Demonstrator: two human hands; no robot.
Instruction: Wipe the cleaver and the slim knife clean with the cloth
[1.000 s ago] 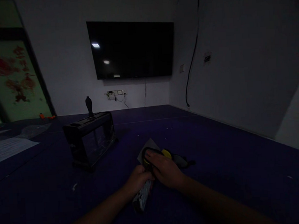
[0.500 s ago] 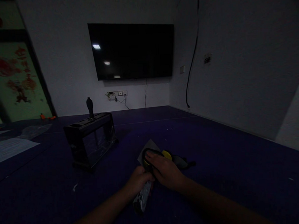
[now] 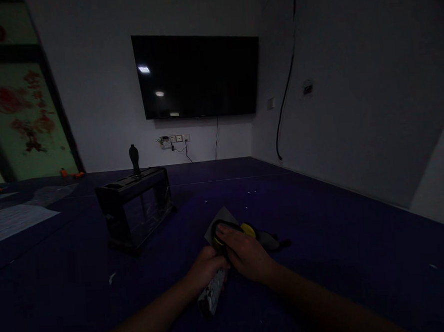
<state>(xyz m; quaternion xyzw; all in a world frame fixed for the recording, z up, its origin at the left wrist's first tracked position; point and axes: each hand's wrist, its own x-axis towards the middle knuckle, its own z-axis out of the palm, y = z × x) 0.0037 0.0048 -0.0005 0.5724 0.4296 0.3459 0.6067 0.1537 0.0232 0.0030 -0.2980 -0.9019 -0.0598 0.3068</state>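
The room is dim. My left hand (image 3: 204, 268) is closed around a speckled grey handle (image 3: 212, 295) that points toward me on the dark blue floor. My right hand (image 3: 245, 254) lies over a black and yellow object (image 3: 247, 229), with its fingers pressed down on the black loop at the object's far end. A pale sheet (image 3: 220, 219) lies under that object. What the handle joins to is hidden beneath my hands.
A dark box with clear sides (image 3: 135, 207) stands to the left, a black bottle-like shape (image 3: 134, 159) on top. Pale sheets (image 3: 10, 220) lie at far left. A black screen (image 3: 197, 75) hangs on the far wall above sockets (image 3: 173, 139). A cable (image 3: 286, 77) runs down the right wall.
Hardly anything has changed; both hands stay in place on the handle and the black and yellow object, and the view has dipped very slightly.
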